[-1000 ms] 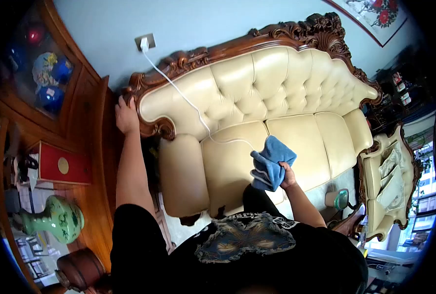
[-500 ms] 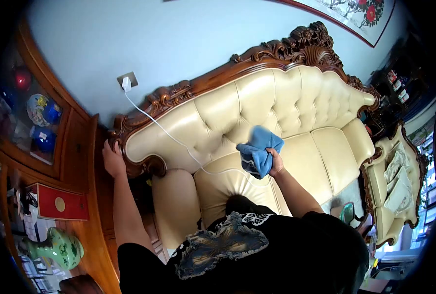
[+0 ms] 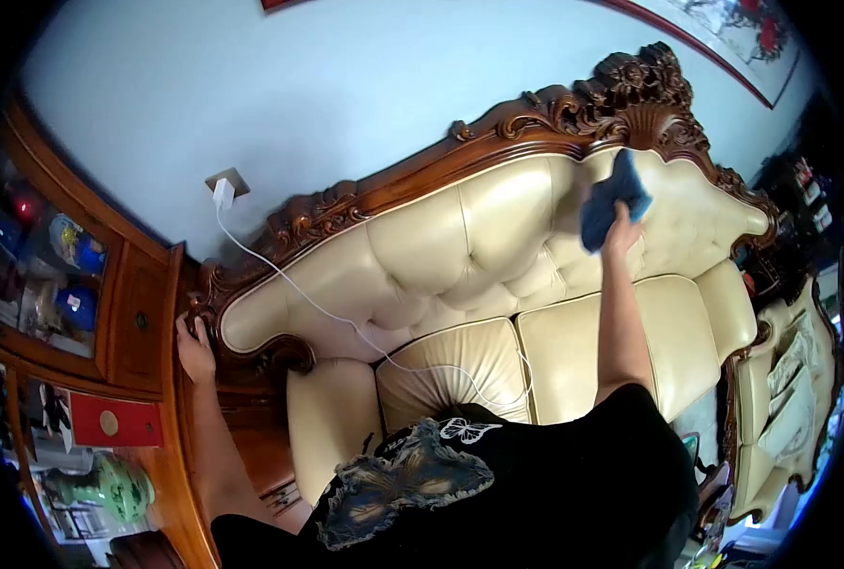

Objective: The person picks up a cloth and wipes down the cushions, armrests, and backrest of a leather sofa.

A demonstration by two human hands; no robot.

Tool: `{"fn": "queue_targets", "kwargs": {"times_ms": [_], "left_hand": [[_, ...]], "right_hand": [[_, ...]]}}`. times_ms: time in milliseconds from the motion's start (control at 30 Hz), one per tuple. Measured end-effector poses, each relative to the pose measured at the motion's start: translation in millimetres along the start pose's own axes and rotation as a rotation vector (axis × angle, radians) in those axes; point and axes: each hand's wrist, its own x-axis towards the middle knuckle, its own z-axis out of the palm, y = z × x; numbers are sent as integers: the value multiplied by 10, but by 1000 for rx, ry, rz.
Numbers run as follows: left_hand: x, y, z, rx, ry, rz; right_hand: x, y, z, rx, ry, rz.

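My right hand point(image 3: 621, 230) is closed on a blue cloth point(image 3: 613, 201), up against the tufted cream backrest point(image 3: 507, 213) of a long sofa, just under its carved wooden crest point(image 3: 645, 114). At the sofa's left end, my left hand point(image 3: 195, 351) rests on the dark carved wood point(image 3: 215, 294) of the frame, its fingers slightly apart and no object in them. A white cable point(image 3: 332, 308) hangs from a wall plug point(image 3: 223, 192) and runs across the backrest onto the seat cushion point(image 3: 455, 365).
A wooden cabinet point(image 3: 142, 313) with glass doors stands close on the left. Below it are a red box point(image 3: 116, 420) and a green vase point(image 3: 118, 486). A second sofa point(image 3: 754, 408) is at the right, and a framed picture point(image 3: 716, 43) hangs above.
My right hand has moved up and to the right with the blue cloth, from over the seat to the upper backrest. My left hand stays at the sofa's left end. The view has shifted slightly.
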Motion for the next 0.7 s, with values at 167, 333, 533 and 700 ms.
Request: {"fn": "queue_targets", "kwargs": {"times_ms": [167, 333, 533, 700], "left_hand": [[356, 93, -18, 165, -210, -314], [292, 158, 149, 260, 5, -315], [267, 217, 125, 250, 32, -347], [258, 196, 146, 239, 64, -337]], "right_hand": [[671, 137, 772, -422, 3, -106], [-269, 71, 1631, -711, -26, -347], [-1474, -44, 1914, -829, -489, -836], [-2272, 83, 2123, -688, -706, -967]]}}
